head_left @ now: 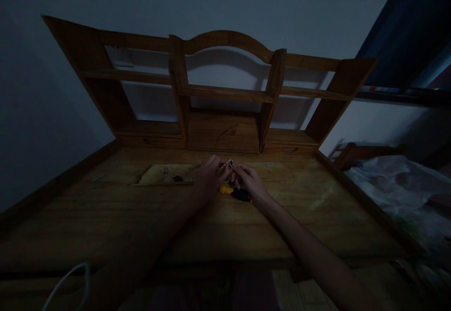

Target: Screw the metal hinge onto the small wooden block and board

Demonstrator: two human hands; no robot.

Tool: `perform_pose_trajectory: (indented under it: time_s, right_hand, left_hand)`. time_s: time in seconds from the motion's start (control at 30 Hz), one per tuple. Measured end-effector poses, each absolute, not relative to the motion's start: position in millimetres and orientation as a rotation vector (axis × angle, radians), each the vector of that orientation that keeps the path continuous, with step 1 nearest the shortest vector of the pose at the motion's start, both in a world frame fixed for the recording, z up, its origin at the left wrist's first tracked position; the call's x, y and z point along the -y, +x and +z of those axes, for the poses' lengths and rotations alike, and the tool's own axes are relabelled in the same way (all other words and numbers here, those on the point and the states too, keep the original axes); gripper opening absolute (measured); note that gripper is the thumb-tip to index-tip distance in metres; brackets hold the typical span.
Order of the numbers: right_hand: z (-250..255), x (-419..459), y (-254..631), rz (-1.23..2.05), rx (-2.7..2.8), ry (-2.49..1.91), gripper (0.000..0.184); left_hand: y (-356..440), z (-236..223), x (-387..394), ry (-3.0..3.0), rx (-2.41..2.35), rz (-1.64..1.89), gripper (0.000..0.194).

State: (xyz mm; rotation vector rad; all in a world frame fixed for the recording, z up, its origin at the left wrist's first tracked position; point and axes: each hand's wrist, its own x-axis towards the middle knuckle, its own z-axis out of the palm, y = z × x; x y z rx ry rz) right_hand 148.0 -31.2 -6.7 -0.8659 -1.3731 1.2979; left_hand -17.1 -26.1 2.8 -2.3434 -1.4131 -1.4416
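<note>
My left hand (208, 177) and my right hand (249, 178) meet over the middle of the wooden desk. Between their fingertips is a small shiny metal piece (230, 163), too small and dark to name. Both hands are closed, pinching at it from either side. Just below them, partly behind the right hand, lies a yellow and black tool handle (239, 194), which looks like a screwdriver's. Behind the hands a long, thin, worn wooden board (164, 174) with a dark spot rests on the desk.
A wooden shelf unit (225, 95) stands along the desk's back edge. Thin metal bits (99, 177) lie at the left. A white cable (86, 278) curves at the lower left. Past the raised right edge sits a whitish plastic bag (391, 179).
</note>
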Motion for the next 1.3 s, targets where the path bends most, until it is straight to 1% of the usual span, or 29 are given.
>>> perform_pose_trajectory:
  time_s: [0.23, 0.43, 0.67, 0.83, 1.1, 1.2, 1.3]
  right_hand:
    - [-8.3, 28.9, 147.4, 1.277, 1.39, -0.86, 0.033]
    - [-7.4, 29.3, 147.2, 1.255, 1.383, -0.873, 0.034]
    - [-6.4, 31.7, 146.3, 1.387, 1.405, -0.828, 0.036]
    - [-4.5, 32.6, 146.3, 1.321, 1.409, -0.852, 0.033]
    - [0.1, 34.5, 146.4, 1.181, 1.379, -0.914, 0.028]
    - [-2.4, 33.1, 147.1, 1.213, 1.369, -0.897, 0.027]
    - [-6.2, 31.0, 147.8, 1.294, 1.385, -0.864, 0.031]
  left_hand:
    - [-16.9, 3.2, 25.8, -2.318, 1.427, -1.414, 0.012]
    - [-17.7, 1.0, 24.9, -2.336, 1.413, -1.415, 0.012]
    - [-17.9, -0.3, 24.5, -2.381, 1.38, -1.373, 0.012]
    - [-17.7, -1.8, 24.2, -2.359, 1.383, -1.363, 0.008]
    - [-17.7, -3.3, 23.9, -2.35, 1.363, -1.348, 0.009]
    - [-16.8, -2.1, 24.4, -2.351, 1.395, -1.34, 0.009]
    - [-16.1, 0.1, 25.6, -2.349, 1.4, -1.343, 0.01]
